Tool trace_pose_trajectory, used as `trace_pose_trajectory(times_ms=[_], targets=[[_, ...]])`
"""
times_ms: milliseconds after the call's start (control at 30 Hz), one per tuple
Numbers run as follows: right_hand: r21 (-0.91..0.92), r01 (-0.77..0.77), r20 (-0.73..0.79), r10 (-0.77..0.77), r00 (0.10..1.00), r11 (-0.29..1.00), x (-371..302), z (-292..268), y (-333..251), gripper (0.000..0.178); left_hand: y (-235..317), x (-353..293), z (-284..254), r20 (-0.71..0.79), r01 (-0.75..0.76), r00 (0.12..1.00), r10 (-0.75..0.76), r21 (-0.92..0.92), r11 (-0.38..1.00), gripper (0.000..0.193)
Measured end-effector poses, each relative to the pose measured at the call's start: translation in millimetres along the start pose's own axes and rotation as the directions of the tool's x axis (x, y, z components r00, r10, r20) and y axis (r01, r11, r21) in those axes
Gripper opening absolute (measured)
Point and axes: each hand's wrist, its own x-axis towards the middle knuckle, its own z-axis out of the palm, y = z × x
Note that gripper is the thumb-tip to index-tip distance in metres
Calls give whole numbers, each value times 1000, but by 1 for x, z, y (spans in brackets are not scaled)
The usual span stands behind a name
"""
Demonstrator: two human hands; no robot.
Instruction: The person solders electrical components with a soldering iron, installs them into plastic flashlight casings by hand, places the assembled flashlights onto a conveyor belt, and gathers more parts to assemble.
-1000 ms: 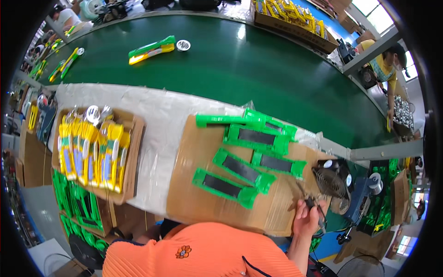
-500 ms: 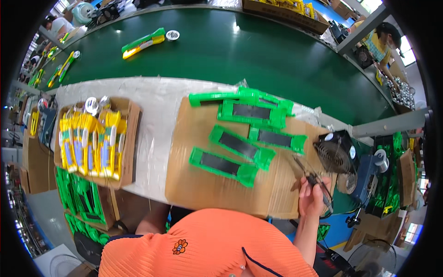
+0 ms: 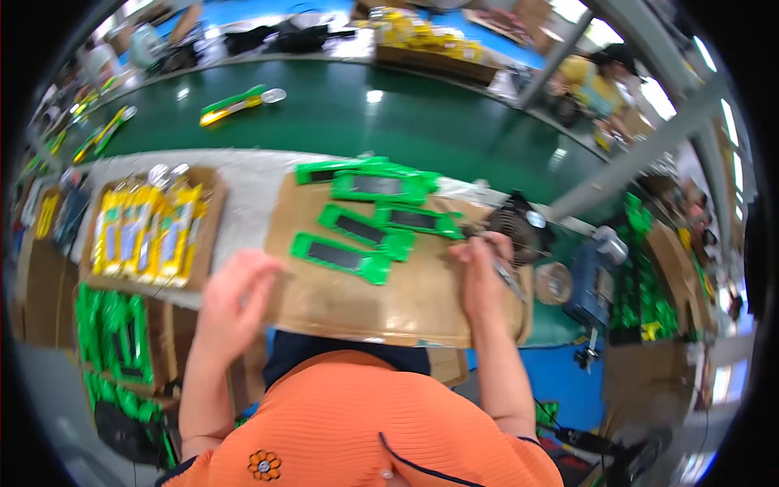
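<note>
My right hand [image 3: 485,258] is closed round a soldering iron [image 3: 510,281], above the right part of a cardboard sheet [image 3: 324,300]. Blur and the fingers hide part of the iron. Just left of that hand lie several green plastic casings with dark rectangular panels, among them a near casing [image 3: 333,257] and a far casing [image 3: 377,186]. My left hand [image 3: 237,296] hangs over the sheet's left edge, beside a box. Motion smears its fingers, and I make out nothing held in it.
At left stands a cardboard box [image 3: 213,235] of yellow-wrapped pieces; boxed green casings [image 3: 114,333] sit below. A black fan [image 3: 523,227], tape roll [image 3: 553,283] and blue soldering station [image 3: 590,288] stand at right. Beyond runs a green conveyor belt [image 3: 324,105]. A co-worker [image 3: 592,85] is far right.
My left hand has come up from below the table edge to the sheet's left side. My right hand has moved farther up the sheet with the soldering iron. The whole view has shifted.
</note>
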Motion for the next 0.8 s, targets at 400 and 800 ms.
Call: trace_pose_trajectory(times_ms=[400,800], targets=[[82,-79,-13,80,997,994,-2,14,20,18,-102,156,82,234,-148,965,115,131,980,30],[348,-67,7,69,998,935,-15,29,6,18,-82,174,95,-12,-251,968,252,39,967,24]])
